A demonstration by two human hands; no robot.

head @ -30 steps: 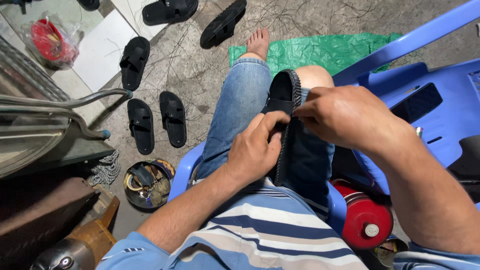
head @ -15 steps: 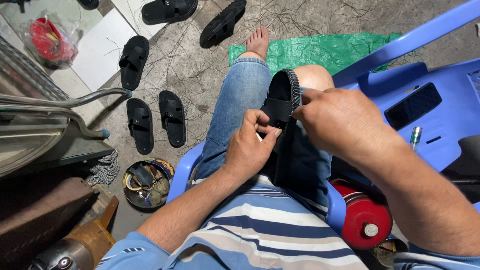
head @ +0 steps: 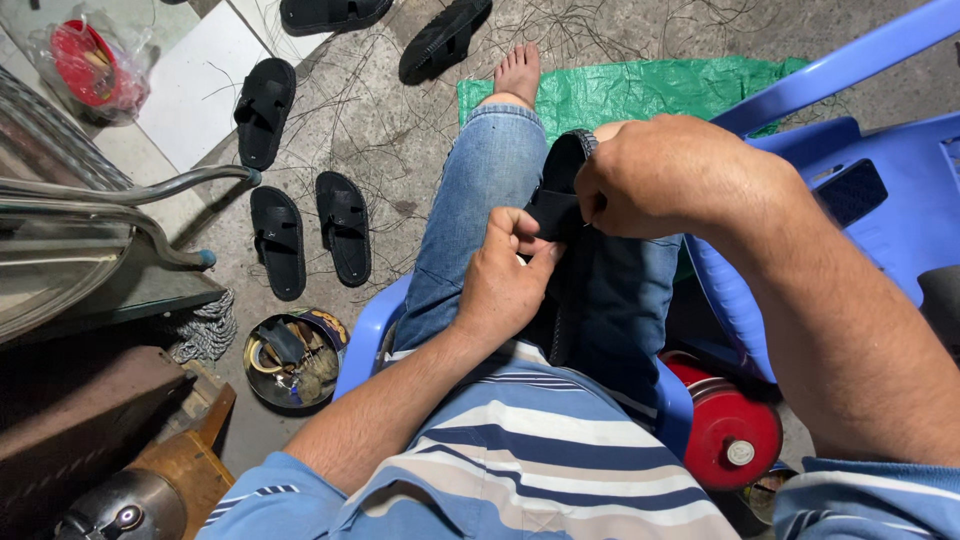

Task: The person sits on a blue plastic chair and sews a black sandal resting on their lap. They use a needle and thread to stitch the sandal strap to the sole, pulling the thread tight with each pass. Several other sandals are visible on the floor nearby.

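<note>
Blue-and-white striped shirt (head: 520, 450), short sleeves; blue jeans (head: 480, 210); barefoot.

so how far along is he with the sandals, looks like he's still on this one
Done, by the look of it: several black sandals lie on the floor with straps fitted. In hand: one black sandal stands on edge on the lap, the left hand pinching its strap while the right hand grips near the top. Left: this piece; how many more remain can't be told.
</note>
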